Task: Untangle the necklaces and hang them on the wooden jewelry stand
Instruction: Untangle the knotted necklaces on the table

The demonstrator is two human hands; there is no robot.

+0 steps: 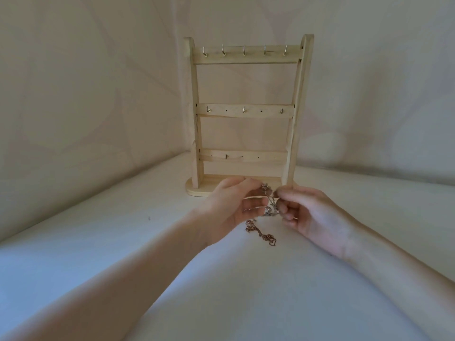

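A wooden jewelry stand (246, 114) rises upright at the middle back, with three crossbars carrying small metal hooks; nothing hangs on any hook. Just in front of its base, a tangled clump of thin silvery chains (268, 203) is held above the surface between both hands. My left hand (229, 210) pinches the tangle from the left with curled fingers. My right hand (310, 217) pinches it from the right between thumb and forefinger. A coppery chain (262, 233) trails down from the clump and lies crumpled on the white surface below.
The white surface (246, 291) spreads around the hands and ends at pale walls (98, 82) close behind the stand. A tiny dark speck (149, 218) lies on the surface to the left.
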